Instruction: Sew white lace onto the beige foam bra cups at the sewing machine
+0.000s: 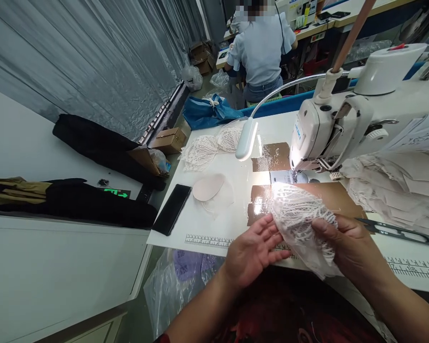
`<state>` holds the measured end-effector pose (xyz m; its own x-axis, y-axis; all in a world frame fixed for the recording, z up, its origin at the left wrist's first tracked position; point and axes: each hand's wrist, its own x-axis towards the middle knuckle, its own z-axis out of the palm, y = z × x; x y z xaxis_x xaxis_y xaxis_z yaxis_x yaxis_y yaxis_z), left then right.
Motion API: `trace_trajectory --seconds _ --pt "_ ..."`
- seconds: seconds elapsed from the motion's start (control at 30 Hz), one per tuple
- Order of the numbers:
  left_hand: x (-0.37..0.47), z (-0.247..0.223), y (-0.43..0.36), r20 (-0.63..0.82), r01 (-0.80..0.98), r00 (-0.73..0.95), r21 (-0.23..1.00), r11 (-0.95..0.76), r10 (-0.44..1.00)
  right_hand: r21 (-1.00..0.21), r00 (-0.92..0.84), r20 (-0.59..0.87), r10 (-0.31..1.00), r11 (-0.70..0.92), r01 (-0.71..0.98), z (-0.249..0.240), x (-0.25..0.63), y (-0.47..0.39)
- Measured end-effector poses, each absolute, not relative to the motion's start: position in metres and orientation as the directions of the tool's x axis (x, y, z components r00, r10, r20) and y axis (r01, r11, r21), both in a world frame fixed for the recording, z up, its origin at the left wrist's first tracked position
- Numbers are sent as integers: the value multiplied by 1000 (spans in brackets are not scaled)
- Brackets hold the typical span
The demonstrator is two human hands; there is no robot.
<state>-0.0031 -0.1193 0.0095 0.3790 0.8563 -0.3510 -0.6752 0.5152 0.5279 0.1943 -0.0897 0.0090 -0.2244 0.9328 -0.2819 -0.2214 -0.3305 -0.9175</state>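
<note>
Left hand (254,252) palm up; right hand (353,238) pinching lace (298,207).

"JUKI" on the sewing machine (309,131) I watch remotely, "18" on the ruler (413,268), green arrow (122,195) on a sign (109,192)

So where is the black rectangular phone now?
In the head view, the black rectangular phone lies left of centre on the white table, just left of the beige oval piece.
</note>
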Motion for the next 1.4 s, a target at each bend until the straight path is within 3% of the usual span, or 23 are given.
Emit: trace_trajectory --seconds 0.07,0.2,0.37,0.5,0.63,0.7,0.8,0.93,1.03,1.4 --pt "6 13 -119 -327 -645 428 542 538 843 -938 -260 -262 929 -309 -159 8 192 -90" --pt "26 12 -116 -421 -575 292 640 510 859 -979 -301 -170 938 -196 -58 11 188 -89" --pt "21 -2 -122 -410 -577 314 634 515 856 -911 -161 -250 955 -288 -296 12 193 -87" --pt "-17 -1 -128 -323 -518 401 692 503 857 -882 -64 -313 947 -315 -351 13 199 -83" --pt "-44 28 -124 -45 -186 203 979 83 978 -945 -254 -274 928 -308 -107 20 198 -88" --pt "-43 43 -121 52 53 245 996 -67 968 -977 -407 -205 890 -214 24 24 194 -94" --pt "-33 53 -115 14 256 345 960 -109 939 -989 -512 -144 847 -103 108 27 188 -101" --pt "-24 44 -110 -108 266 452 964 -18 885 -977 -484 -20 875 85 193 28 188 -98" --pt "-23 40 -107 -112 221 487 975 1 866 -948 -402 84 912 197 249 28 189 -94" --pt "-19 39 -89 -182 93 476 983 156 860 -934 -333 128 934 226 275 32 186 -89"
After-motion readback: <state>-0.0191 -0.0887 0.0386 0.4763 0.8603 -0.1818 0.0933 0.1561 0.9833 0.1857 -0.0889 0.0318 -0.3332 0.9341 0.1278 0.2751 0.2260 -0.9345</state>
